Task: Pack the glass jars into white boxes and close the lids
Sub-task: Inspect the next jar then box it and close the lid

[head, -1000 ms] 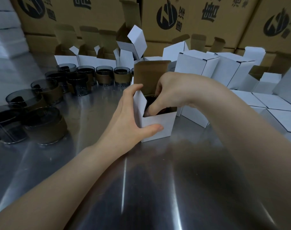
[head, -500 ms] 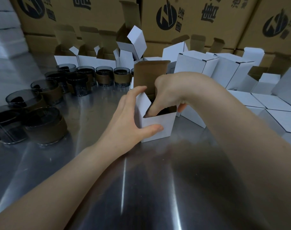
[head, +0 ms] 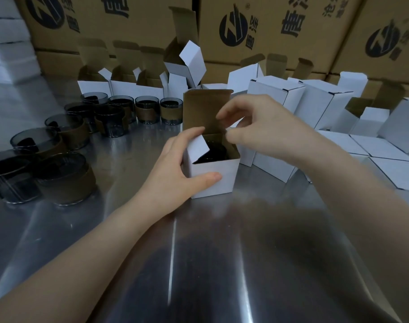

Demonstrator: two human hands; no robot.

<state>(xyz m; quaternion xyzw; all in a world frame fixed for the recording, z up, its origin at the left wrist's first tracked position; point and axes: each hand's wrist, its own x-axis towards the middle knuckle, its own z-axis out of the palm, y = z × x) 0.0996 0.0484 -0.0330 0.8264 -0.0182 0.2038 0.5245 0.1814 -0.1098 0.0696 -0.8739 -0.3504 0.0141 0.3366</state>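
A small white box (head: 224, 183) stands on the steel table (head: 198, 264) with its brown-lined lid (head: 203, 110) upright. A dark glass jar (head: 216, 151) sits inside it. My left hand (head: 173, 173) grips the box, thumb on the front face and fingers on the left side, with the left side flap (head: 198, 146) leaning inward at the fingertips. My right hand (head: 261, 122) hovers over the box's right rim, out of the opening, fingers loosely bent and holding nothing I can make out.
Several dark jars with brown sleeves (head: 63, 178) stand at the left and in a back row (head: 147, 110). Open white boxes (head: 94, 86) line the back. Closed boxes (head: 266, 94) crowd the right. Big brown cartons (head: 257, 31) wall off the rear.
My right hand has come up out of the box, leaving the jar inside. The left side flap has tipped inward under my left fingers. The box has stayed in place.
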